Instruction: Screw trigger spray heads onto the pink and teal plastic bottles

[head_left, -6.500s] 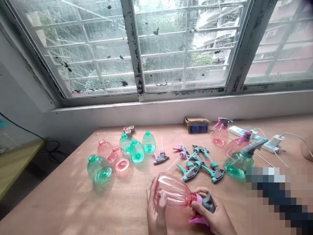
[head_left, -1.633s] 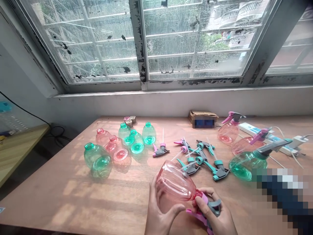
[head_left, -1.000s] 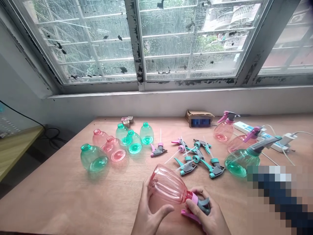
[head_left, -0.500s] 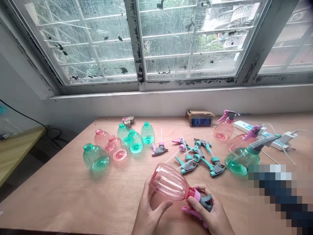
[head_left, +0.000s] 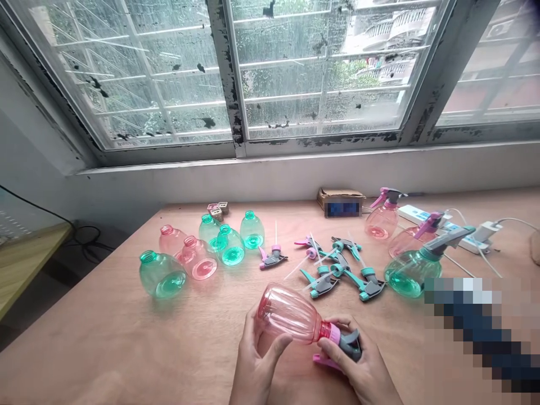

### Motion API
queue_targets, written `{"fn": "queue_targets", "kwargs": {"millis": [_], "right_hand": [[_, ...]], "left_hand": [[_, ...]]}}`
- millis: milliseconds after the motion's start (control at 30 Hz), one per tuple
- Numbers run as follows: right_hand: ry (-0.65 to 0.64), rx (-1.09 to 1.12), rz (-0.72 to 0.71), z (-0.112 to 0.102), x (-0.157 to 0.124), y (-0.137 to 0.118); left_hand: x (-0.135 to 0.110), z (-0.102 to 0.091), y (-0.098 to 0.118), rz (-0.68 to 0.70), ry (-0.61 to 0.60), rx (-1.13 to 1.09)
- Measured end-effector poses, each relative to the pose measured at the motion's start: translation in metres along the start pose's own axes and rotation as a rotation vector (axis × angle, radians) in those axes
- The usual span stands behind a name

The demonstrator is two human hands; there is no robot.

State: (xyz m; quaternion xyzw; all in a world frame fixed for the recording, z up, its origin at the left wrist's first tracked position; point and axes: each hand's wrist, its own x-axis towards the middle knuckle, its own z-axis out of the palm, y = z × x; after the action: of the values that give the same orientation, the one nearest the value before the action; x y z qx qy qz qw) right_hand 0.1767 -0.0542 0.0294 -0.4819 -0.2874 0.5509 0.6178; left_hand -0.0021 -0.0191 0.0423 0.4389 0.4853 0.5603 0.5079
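Pink, translucent and ribbed, the bottle (head_left: 289, 315) is held tilted over the worktop (head_left: 147, 349), its neck (head_left: 325, 331) meeting a pink-and-grey spray head (head_left: 350, 344). We note left fingers (head_left: 252, 326) cupping the base, right fingers (head_left: 333, 351) pinching the spray head's collar (head_left: 334, 333).

Place: workroom; home or workshop unclear
Window (head_left: 287, 84): barred, across top
Table (head_left: 181, 349): bottles (head_left: 233, 247), spray heads (head_left: 368, 286), mid-frame
Power strip (head_left: 410, 213): right

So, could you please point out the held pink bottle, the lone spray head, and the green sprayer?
Held pink bottle (head_left: 289, 314), head view: middle of its ribbed body.
Lone spray head (head_left: 274, 259), head view: its grey body.
Green sprayer (head_left: 408, 273), head view: its rounded body.
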Motion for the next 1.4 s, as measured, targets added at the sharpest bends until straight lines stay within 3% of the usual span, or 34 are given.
{"fn": "queue_targets", "kwargs": {"millis": [167, 367, 467, 567, 700, 833, 1067, 1267, 1400], "right_hand": [[-0.024, -0.101, -0.079, 0.003, -0.001, -0.001], [0.025, 0.004, 0.036, 0.0, -0.002, -0.004], [0.038, 0.032, 0.054, 0.0, -0.002, -0.005], [0.03, 0.014, 0.022, 0.0, -0.002, -0.003], [-0.004, 0.001, 0.003, 0.002, -0.003, 0.001], [0.024, 0.005, 0.028, 0.001, -0.002, -0.002], [0.027, 0.014, 0.018, -0.001, -0.001, -0.004], [-0.012, -0.06, -0.012, 0.004, -0.005, -0.003], [-0.003, -0.045, 0.048, -0.003, -0.003, -0.006]], "left_hand": [[0.001, 0.0, -0.003, 0.004, 0.072, 0.033], [0.003, -0.016, -0.009, 0.021, -0.112, 0.029], [0.003, -0.022, -0.012, 0.014, -0.13, 0.072], [0.001, -0.019, -0.013, -0.004, -0.115, 0.024], [-0.002, -0.008, -0.011, -0.022, 0.001, -0.08], [-0.001, -0.003, -0.006, -0.017, 0.047, -0.054], [-0.005, -0.003, -0.001, 0.009, 0.013, 0.042], [-0.003, -0.005, -0.003, -0.026, -0.002, -0.072], [-0.001, -0.011, -0.001, -0.021, -0.107, 0.023]]}}
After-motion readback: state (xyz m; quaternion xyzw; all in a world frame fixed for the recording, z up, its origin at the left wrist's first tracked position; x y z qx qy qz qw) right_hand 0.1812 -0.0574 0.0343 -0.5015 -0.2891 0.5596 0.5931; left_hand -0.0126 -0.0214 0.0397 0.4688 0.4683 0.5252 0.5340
